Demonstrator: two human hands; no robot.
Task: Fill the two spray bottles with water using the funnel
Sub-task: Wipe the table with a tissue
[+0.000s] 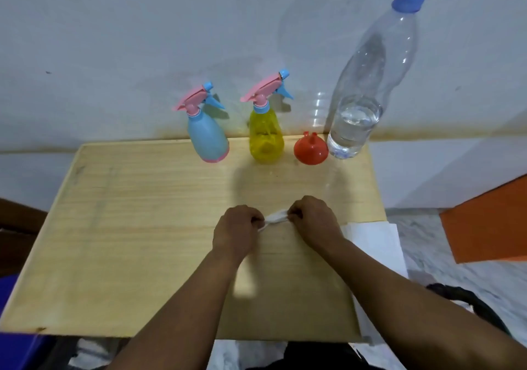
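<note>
**Status: Both Hands on a Tissue, Bottles Still Capped**

I start at the fingers. Those of the left hand [238, 228] curl in and pinch one end of a small white tissue or cloth [275, 217]; those of the right hand [312, 217] curl in and pinch the other end. The material is twisted between them, just above the wooden tabletop [128, 227]. I cannot tell exactly what the material is.

Working outward, the task items stand in a row along the far edge, against the wall:

1. Blue spray bottle [209, 138], upright, pink trigger head fitted.
2. Yellow spray bottle [266, 138], upright, just right of the blue one, pink trigger head fitted. It is translucent, and I judge it close to empty.
3. Red funnel [310, 151], resting wide mouth down, spout up, between the yellow bottle and the water bottle.
4. Clear water bottle [359, 107], tall, blue cap on, roughly a third full.

Handling notes, as I judge them:

- Spray bottles: light, rigid plastic, easily tipped. Hold the body and unscrew at the collar under the trigger head.
- Funnel: light and stiff. Lift by the spout and invert it.
- Water bottle: thin-walled and top-heavy. Grip the lower half firmly, since squeezing may surge the pour.

White paper sheets [373, 244] lie off the tabletop's right edge.
</note>
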